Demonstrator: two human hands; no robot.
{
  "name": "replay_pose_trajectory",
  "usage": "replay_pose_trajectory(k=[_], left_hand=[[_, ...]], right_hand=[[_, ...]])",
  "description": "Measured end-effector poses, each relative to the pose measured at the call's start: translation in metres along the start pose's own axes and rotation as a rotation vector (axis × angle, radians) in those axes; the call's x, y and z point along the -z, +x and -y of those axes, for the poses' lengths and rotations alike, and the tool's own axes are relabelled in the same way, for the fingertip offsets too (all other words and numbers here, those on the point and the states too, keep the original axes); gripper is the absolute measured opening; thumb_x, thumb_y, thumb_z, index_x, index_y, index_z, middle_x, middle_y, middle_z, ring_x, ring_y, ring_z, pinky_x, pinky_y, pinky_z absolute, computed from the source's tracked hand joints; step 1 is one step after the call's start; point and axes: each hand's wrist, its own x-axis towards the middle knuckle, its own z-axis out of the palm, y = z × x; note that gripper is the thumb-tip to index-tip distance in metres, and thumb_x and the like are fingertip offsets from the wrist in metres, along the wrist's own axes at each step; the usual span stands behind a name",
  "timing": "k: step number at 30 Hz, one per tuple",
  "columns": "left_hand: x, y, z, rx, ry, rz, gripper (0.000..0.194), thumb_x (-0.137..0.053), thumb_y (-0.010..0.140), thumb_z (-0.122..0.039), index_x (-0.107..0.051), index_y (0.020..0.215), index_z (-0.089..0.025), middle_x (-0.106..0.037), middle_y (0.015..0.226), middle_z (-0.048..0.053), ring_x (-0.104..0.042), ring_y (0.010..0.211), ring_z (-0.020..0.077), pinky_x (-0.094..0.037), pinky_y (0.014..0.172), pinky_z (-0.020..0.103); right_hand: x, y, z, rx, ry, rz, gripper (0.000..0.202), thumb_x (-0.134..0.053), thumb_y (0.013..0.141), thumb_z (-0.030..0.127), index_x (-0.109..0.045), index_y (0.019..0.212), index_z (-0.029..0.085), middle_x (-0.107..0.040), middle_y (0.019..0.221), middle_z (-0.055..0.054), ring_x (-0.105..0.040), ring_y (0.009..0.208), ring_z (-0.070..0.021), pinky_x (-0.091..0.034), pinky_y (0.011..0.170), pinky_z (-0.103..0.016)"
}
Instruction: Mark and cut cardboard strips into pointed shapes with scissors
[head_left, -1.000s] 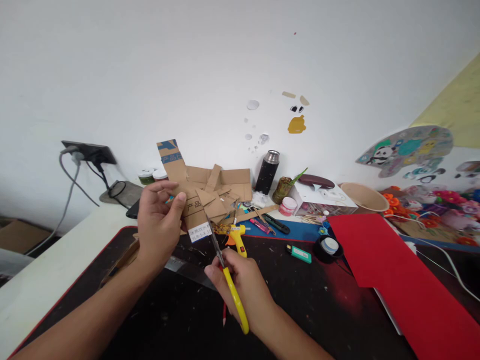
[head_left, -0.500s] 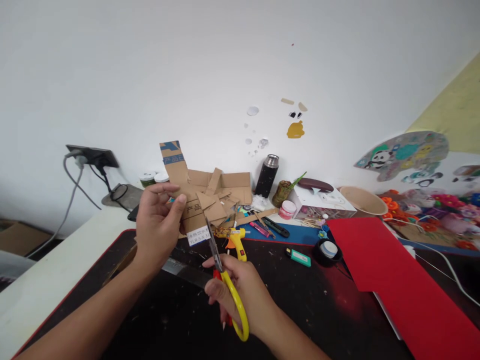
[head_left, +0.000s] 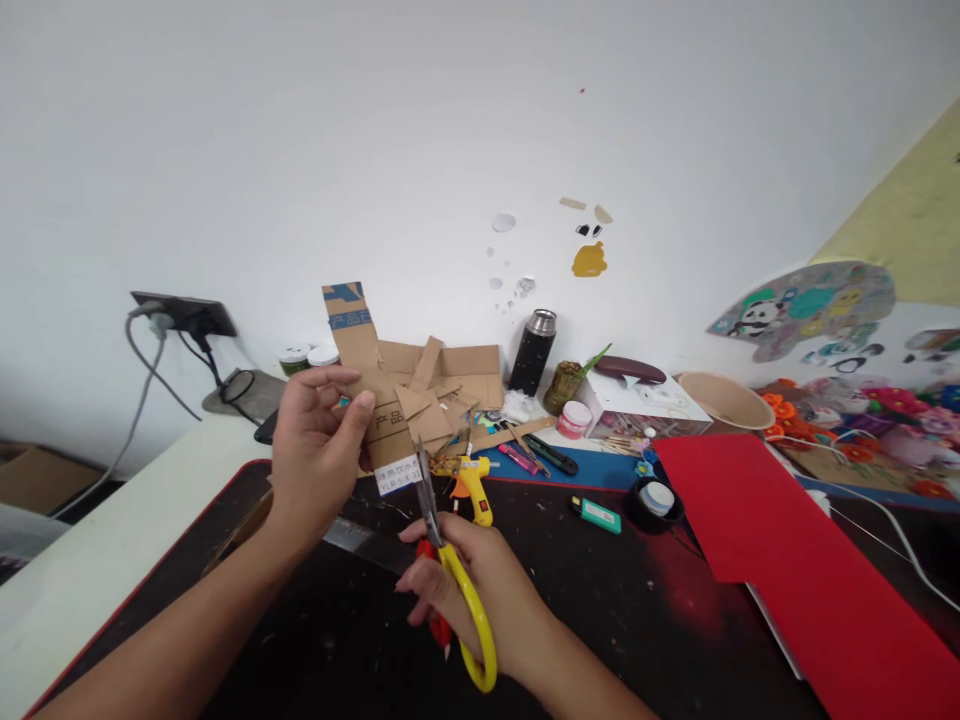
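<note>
Between the thumb and fingers of my left hand (head_left: 319, 450) is a brown cardboard strip (head_left: 354, 345) with blue and black print. It stands tilted above the table, and a white printed label (head_left: 397, 475) covers its lower end. My right hand (head_left: 480, 580) grips scissors (head_left: 472, 610) with yellow and red handles. Their blades point up and away, right at the label's right edge; whether they bite into the cardboard I cannot tell. Behind the strip lies a heap of cardboard scraps (head_left: 472, 370). A metal ruler (head_left: 364, 545) lies below my hands, partly covered.
Beyond my right hand lie a yellow glue gun (head_left: 472, 485), a green utility knife (head_left: 553, 455) and a teal lighter-like item (head_left: 600, 515). A black thermos (head_left: 532, 355) stands against the wall. Red card sheets (head_left: 795, 560) cover the right side. A power strip (head_left: 187, 312) is at left.
The scissors and my right hand have shifted slightly left and down. The cardboard strip has tilted a little to the right in my left hand, which stays nearly in place.
</note>
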Motion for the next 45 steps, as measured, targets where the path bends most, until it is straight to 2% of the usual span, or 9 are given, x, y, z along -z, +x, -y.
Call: replay_pose_trajectory(k=[4,8,13,21,25,28,34,40,45], left_hand=[[-0.002,-0.001,-0.002,-0.011,-0.002,0.016,0.031,-0.085,0.093,-0.038,-0.061,0.110,-0.027,-0.073,0.089,-0.002,-0.062,0.053,0.0115,-0.051,0.041,0.021],[-0.003,-0.002,-0.005,0.003,0.009,0.003,0.029,-0.084,0.093,-0.036,-0.062,0.110,-0.028,-0.074,0.089,-0.001,-0.062,0.053,0.0126,-0.052,0.041,0.023],[-0.003,-0.004,-0.007,0.009,0.035,0.000,0.027,-0.083,0.094,-0.036,-0.063,0.110,-0.028,-0.076,0.093,0.001,-0.054,0.044,0.0095,-0.044,0.033,0.022],[-0.003,-0.003,-0.014,-0.062,0.074,-0.020,0.024,-0.084,0.093,-0.034,-0.065,0.107,-0.027,-0.072,0.089,-0.002,-0.055,0.046,0.0089,-0.044,0.034,0.020],[0.000,-0.001,-0.020,-0.017,0.027,-0.069,0.028,-0.086,0.093,-0.038,-0.065,0.109,-0.029,-0.073,0.093,0.000,-0.063,0.055,0.0142,-0.050,0.037,0.024],[0.000,-0.001,-0.019,0.024,0.002,-0.049,0.031,-0.087,0.092,-0.041,-0.064,0.109,-0.030,-0.075,0.094,0.000,-0.064,0.056,0.0152,-0.050,0.037,0.025],[-0.004,-0.006,-0.011,-0.008,0.042,0.000,0.029,-0.086,0.093,-0.040,-0.064,0.109,-0.029,-0.077,0.096,0.001,-0.056,0.047,0.0104,-0.044,0.035,0.024],[-0.004,-0.008,-0.013,-0.037,0.047,0.015,0.026,-0.085,0.095,-0.041,-0.065,0.110,-0.031,-0.077,0.094,0.002,-0.055,0.045,0.0112,-0.041,0.030,0.025],[-0.007,-0.008,-0.015,-0.052,0.044,0.011,0.027,-0.086,0.094,-0.042,-0.065,0.108,-0.031,-0.078,0.098,0.003,-0.070,0.061,0.0169,-0.056,0.042,0.028]], right_hand=[[0.000,-0.001,0.003,-0.031,-0.022,-0.052,0.092,-0.071,0.081,0.096,-0.070,0.126,0.016,-0.066,0.075,0.000,-0.060,0.047,-0.0132,-0.043,0.041,-0.019],[0.001,-0.002,0.009,0.030,-0.103,-0.113,0.079,-0.079,0.084,0.085,-0.074,0.119,0.015,-0.061,0.068,0.002,-0.059,0.048,-0.0135,-0.043,0.042,-0.020],[0.000,-0.003,0.008,0.067,-0.158,-0.152,0.069,-0.073,0.091,0.081,-0.075,0.115,0.016,-0.063,0.070,0.000,-0.058,0.051,-0.0131,-0.043,0.046,-0.021],[0.000,-0.002,0.008,0.084,-0.200,-0.177,0.055,-0.074,0.094,0.071,-0.075,0.110,0.018,-0.055,0.063,0.003,-0.052,0.051,-0.0132,-0.037,0.047,-0.023],[-0.001,-0.002,0.005,0.087,-0.179,-0.178,0.050,-0.073,0.095,0.068,-0.074,0.110,0.020,-0.056,0.064,0.003,-0.054,0.053,-0.0139,-0.039,0.049,-0.023],[-0.001,-0.002,0.004,0.081,-0.158,-0.183,0.049,-0.073,0.095,0.068,-0.074,0.110,0.021,-0.057,0.064,0.003,-0.055,0.054,-0.0147,-0.041,0.049,-0.024],[-0.002,-0.003,0.009,0.065,-0.128,-0.166,0.050,-0.075,0.094,0.067,-0.073,0.112,0.020,-0.055,0.060,0.005,-0.054,0.050,-0.0140,-0.040,0.048,-0.023],[0.001,-0.003,0.012,0.064,-0.132,-0.162,0.058,-0.079,0.090,0.075,-0.073,0.110,0.021,-0.054,0.061,0.005,-0.053,0.051,-0.0139,-0.039,0.048,-0.023],[0.001,-0.003,0.012,0.052,-0.143,-0.150,0.060,-0.082,0.088,0.076,-0.072,0.109,0.021,-0.056,0.064,0.005,-0.053,0.053,-0.0137,-0.039,0.050,-0.023]])
